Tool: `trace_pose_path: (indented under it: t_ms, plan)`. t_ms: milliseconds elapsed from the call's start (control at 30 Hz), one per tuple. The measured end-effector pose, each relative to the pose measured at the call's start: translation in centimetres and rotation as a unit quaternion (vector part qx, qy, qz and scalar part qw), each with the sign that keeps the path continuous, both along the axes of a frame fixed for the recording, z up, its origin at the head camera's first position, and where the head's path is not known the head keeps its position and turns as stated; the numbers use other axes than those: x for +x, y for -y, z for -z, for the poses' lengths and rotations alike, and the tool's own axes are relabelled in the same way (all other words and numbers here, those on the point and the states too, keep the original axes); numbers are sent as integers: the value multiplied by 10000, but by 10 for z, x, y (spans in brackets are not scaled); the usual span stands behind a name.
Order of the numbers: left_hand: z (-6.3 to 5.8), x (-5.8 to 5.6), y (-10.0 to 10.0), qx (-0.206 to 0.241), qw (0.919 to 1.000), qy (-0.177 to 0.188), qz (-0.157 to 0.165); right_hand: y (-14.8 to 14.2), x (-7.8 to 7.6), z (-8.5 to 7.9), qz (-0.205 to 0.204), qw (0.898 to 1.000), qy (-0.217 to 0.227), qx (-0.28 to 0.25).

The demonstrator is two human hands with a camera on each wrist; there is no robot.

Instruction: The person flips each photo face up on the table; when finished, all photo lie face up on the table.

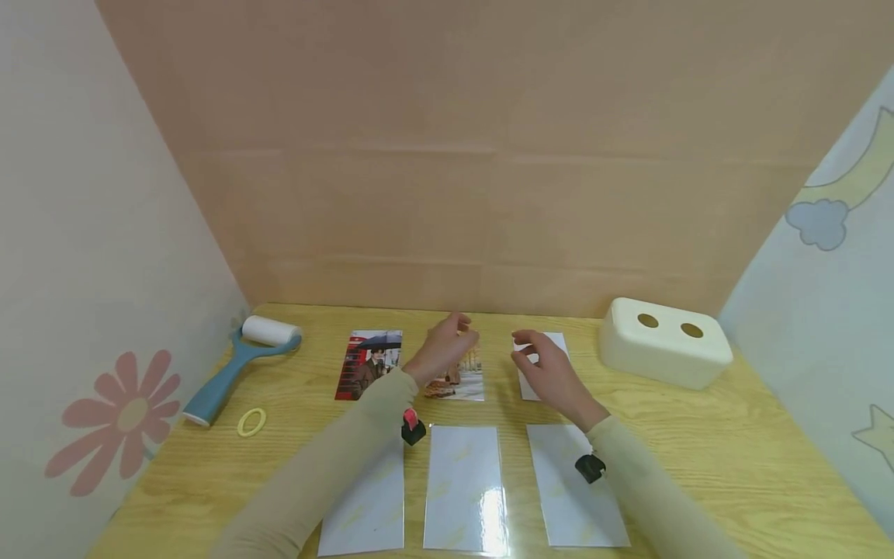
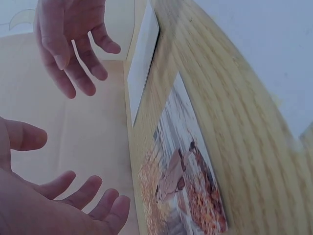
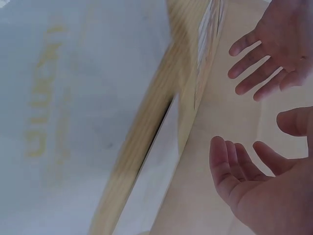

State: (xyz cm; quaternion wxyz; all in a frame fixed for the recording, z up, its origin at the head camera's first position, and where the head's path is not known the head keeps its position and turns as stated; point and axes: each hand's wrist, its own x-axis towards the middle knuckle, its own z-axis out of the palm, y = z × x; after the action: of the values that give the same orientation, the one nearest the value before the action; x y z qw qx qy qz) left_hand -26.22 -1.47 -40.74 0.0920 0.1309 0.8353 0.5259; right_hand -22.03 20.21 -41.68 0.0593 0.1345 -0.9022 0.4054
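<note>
"What is the person wearing?"
"A plain, pale cream, long fabric left sleeve (image 1: 328, 473), lightly creased, and a matching pale cream right sleeve (image 1: 660, 493)."
"Anything else?"
"A small, black, blocky left device (image 1: 414, 433) with a bright pinkish-red piece (image 1: 410, 418), and a small, black, angular right device (image 1: 590, 468)."

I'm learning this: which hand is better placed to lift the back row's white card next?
Probably the right hand: it's empty and hovers by the white card, while the left hand is nearer the photo.
</note>
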Motion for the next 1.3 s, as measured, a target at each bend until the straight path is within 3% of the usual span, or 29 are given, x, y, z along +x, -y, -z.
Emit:
trace_pose_path:
  t_ms: [300, 700, 1033, 1300]
  plan:
    - [1, -1, -11, -132, 9998, -62, 135, -24, 5, 4, 20, 9996, -89, 269]
    - [-3, 0, -24, -213, 9990, 165, 356, -56, 9, 7, 133, 9985, -78, 526]
    - [6, -9, -43, -391, 9983, 118, 421, -80, 13, 12, 131, 9971, 109, 736]
    - [5, -8, -60, -439, 9976, 38, 538, -91, 15, 15, 183, 9944, 83, 1040]
